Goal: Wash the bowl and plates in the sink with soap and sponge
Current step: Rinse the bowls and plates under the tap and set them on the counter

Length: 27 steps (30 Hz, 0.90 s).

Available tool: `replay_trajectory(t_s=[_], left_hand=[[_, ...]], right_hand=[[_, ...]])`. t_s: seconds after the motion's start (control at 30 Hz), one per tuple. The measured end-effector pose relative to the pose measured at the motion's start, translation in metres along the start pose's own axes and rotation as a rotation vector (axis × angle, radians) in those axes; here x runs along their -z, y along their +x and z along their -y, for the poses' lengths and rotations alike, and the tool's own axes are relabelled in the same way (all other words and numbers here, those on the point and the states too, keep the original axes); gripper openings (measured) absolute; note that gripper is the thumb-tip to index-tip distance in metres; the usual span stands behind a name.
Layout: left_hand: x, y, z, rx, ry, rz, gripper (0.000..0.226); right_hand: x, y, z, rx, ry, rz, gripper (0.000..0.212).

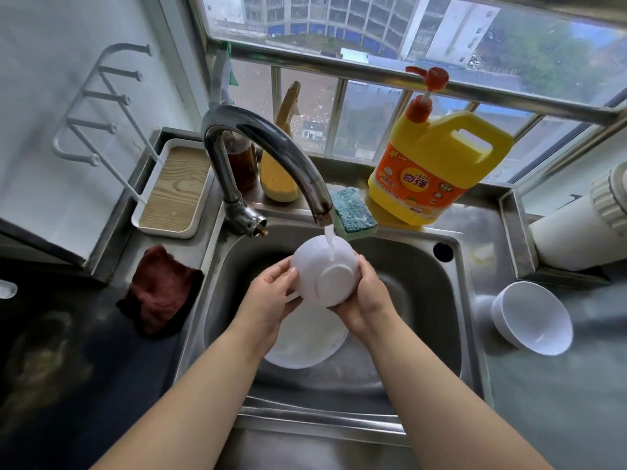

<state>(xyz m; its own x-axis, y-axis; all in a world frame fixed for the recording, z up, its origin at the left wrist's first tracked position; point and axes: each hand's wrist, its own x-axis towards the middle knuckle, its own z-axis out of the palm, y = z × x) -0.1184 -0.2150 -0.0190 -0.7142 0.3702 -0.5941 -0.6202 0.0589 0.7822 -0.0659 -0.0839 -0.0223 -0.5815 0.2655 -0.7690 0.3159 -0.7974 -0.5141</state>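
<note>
Holding a white bowl (325,273) upturned under the running faucet (271,144), above the sink (424,300); left hand (271,295) and right hand (364,300) fingers both grasping its sides. Lying below: a plate (305,347).

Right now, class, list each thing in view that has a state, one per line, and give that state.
tap: running
held bowl: bottom up under the stream
left hand: gripping the held bowl
right hand: gripping the held bowl
plate: lying in the sink
second bowl: tilted on the counter
</note>
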Motion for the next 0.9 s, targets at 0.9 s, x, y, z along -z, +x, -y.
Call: replay_trajectory(t_s=[0.9], left_hand=[[-0.023, 0.003, 0.001, 0.437, -0.202, 0.092, 0.031]], right_hand=[[0.018, -0.065, 0.003, 0.773, -1.364, -0.007, 0.008]])
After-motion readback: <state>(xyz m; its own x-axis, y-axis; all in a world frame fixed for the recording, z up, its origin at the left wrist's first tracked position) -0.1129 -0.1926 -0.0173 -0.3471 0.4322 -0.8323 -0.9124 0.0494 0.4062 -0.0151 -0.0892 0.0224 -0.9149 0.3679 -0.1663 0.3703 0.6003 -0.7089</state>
